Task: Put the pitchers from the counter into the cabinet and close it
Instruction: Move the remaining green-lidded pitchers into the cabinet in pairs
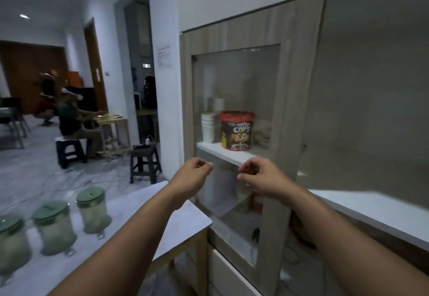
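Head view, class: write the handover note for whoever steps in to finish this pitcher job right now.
Left hand: raised before the cabinet, fingers loosely curled, holding nothing.
Right hand: the same, beside it.
Three clear plastic pitchers with green lids stand in a row on the white counter, lower left.
The wood-framed glass cabinet door looks shut or nearly so.
Done: nothing stored yet.
Left: open the door, move all three pitchers inside, close it.

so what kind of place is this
Probably a shared pantry or office kitchenette: a glass-door cabinet holding paper cups and a cereal tub, green-lidded pitchers on a counter, people seated beyond.
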